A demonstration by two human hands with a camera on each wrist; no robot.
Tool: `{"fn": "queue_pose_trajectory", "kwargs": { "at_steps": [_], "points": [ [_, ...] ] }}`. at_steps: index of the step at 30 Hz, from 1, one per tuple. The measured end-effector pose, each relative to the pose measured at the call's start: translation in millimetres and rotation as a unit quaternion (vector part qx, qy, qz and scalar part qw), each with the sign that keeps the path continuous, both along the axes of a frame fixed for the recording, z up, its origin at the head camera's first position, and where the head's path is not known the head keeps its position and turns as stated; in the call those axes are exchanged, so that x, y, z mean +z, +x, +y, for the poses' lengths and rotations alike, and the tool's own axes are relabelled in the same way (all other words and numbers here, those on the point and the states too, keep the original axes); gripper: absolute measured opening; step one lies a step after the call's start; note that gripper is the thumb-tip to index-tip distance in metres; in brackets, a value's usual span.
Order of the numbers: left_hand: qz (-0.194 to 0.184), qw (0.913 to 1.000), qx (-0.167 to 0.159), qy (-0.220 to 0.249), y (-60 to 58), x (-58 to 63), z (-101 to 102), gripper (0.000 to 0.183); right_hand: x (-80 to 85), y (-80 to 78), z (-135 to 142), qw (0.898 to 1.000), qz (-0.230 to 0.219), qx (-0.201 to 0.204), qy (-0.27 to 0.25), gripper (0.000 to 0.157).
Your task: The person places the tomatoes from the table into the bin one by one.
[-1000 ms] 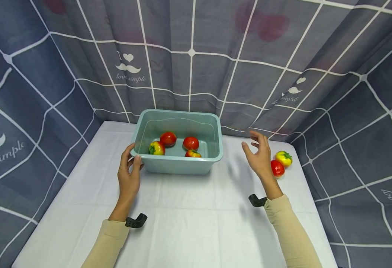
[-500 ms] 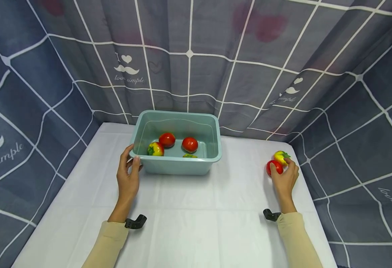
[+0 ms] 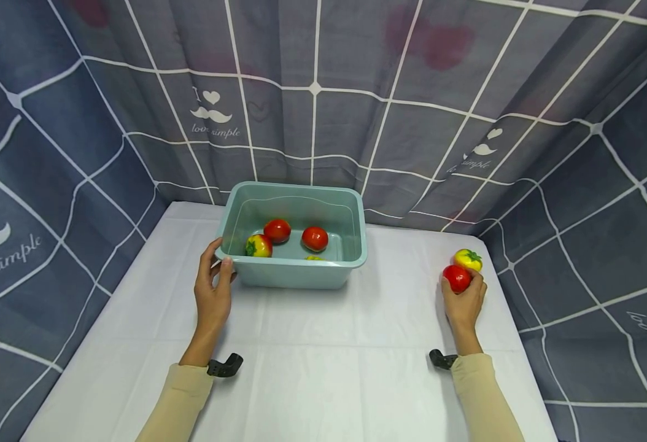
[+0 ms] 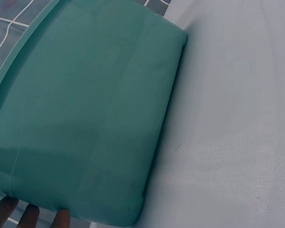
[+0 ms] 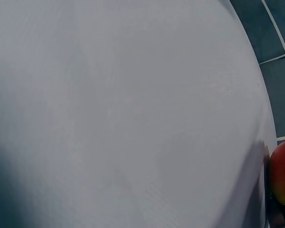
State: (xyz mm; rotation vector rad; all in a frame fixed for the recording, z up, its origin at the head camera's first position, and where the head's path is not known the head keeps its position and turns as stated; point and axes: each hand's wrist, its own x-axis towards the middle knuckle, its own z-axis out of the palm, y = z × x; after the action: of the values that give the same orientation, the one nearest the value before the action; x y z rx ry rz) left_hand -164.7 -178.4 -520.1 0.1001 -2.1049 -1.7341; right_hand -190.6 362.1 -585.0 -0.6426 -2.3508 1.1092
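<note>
My right hand (image 3: 464,307) grips a red tomato (image 3: 457,278) on the right side of the table, with thumb and fingers on either side of it. In the right wrist view, that tomato (image 5: 282,173) shows at the right edge. Just behind it is a yellow tomato with a green leafy top (image 3: 468,259). My left hand (image 3: 213,293) holds the front left corner of a pale green plastic bin (image 3: 290,274), and its fingertips (image 4: 28,216) show against the bin's side in the left wrist view. Inside lie red tomatoes (image 3: 277,230) and a yellow-red one (image 3: 259,245); the front wall mostly hides another.
A white cloth (image 3: 312,368) covers the table. Grey checked curtains (image 3: 279,123) hang close behind it and along both sides. A black strap-on camera (image 3: 225,366) sticks out from each wrist.
My right hand has moved right and down from beside the bin and taken hold of the red tomato. My left hand keeps its place at the bin's corner.
</note>
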Motion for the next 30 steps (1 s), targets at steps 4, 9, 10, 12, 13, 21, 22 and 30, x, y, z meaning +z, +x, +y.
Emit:
{"fn": "queue_pose_trajectory", "kwargs": {
  "at_steps": [4,9,10,12,13,21,22,30],
  "points": [
    [-0.002,1.0,0.001,-0.004,0.4,-0.2,0,0.048,0.6,1.2,-1,1.0,-0.006,0.002,-0.002,0.071],
    [-0.012,0.9999,0.003,-0.01,-0.2,-0.6,0,0.05,4.0,2.0,-3,1.0,-0.013,0.007,-0.002,0.071],
    [-0.012,0.9999,0.002,-0.01,-0.4,-0.6,0,0.05,5.4,1.5,-4,1.0,-0.012,0.01,-0.001,0.071],
    [-0.011,0.9999,0.001,-0.009,-1.0,-0.7,0,0.051,10.1,-0.1,-8,1.0,-0.005,0.018,-0.001,0.071],
    [-0.009,0.9999,0.001,-0.007,-1.2,-0.6,0,0.051,12.7,-1.6,-10,1.0,0.002,0.023,0.0,0.071],
    [-0.004,1.0,-0.002,-0.004,-0.2,-0.8,-1,0.048,47.2,-15.6,-44,0.994,0.058,0.096,0.013,0.07],
    [-0.004,1.0,-0.002,-0.005,-0.3,-1.0,-1,0.048,52.8,-17.3,-50,0.992,0.063,0.107,0.016,0.071],
    [-0.004,1.0,-0.003,-0.005,-0.7,0.4,-1,0.048,104.6,-36.2,-102,0.968,0.138,0.201,0.053,0.072]
  ]
}}
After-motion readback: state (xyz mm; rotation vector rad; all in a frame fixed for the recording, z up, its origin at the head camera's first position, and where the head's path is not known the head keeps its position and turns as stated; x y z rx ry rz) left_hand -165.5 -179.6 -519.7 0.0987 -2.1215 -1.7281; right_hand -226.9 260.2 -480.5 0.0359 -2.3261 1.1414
